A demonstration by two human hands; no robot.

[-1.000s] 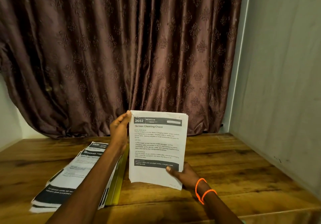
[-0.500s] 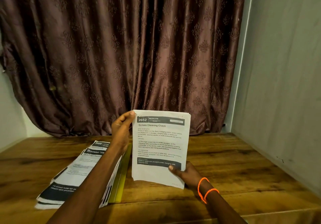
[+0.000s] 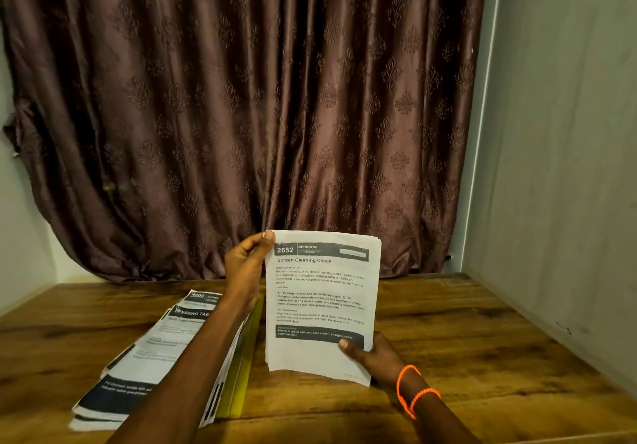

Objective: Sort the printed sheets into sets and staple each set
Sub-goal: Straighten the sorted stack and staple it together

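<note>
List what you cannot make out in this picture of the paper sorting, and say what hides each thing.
Head view only:
- Stapler: none shows anywhere.
- Held set of sheets: the page count is hidden behind the front page; small print is too fine.
- Pile on the table: partly covered by the left forearm; its print is blurred.
- Yellow-green folder: only an edge shows beneath the pile.
- Left hand, right hand: fingers hidden behind the sheets.

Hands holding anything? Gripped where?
Both hold the "Screen Cleaning Check" set: left hand pinches its top-left corner, right hand its lower right edge.

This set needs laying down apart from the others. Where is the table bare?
Bare table lies right of the held set, out to the wall. The left is crowded: the pile on a yellow folder.
</note>
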